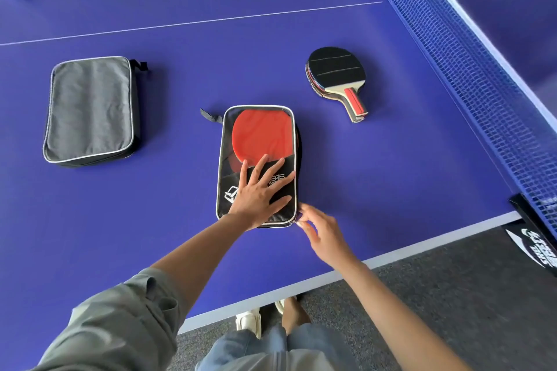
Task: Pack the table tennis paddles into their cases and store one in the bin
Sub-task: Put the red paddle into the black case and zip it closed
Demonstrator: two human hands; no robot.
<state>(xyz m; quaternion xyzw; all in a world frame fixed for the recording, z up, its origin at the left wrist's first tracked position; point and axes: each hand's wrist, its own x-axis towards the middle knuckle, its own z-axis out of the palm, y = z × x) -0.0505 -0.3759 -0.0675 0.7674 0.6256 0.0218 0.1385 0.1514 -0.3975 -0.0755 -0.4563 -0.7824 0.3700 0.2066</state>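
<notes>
Grey carpet shows below the blue table [150,220] edge. Nearest, the right hand [322,232] pinches at the near right corner of the black case [241,129], apparently its zipper pull, though that is too small to confirm. The left hand [259,193] presses flat, fingers spread, on the case, where a red paddle [262,135] shows through the clear window. Farther right lies a black paddle [334,71]; far left, a grey case [90,108].

Grey sleeve [126,319], jeans [265,346], white shoes [248,321]
</notes>
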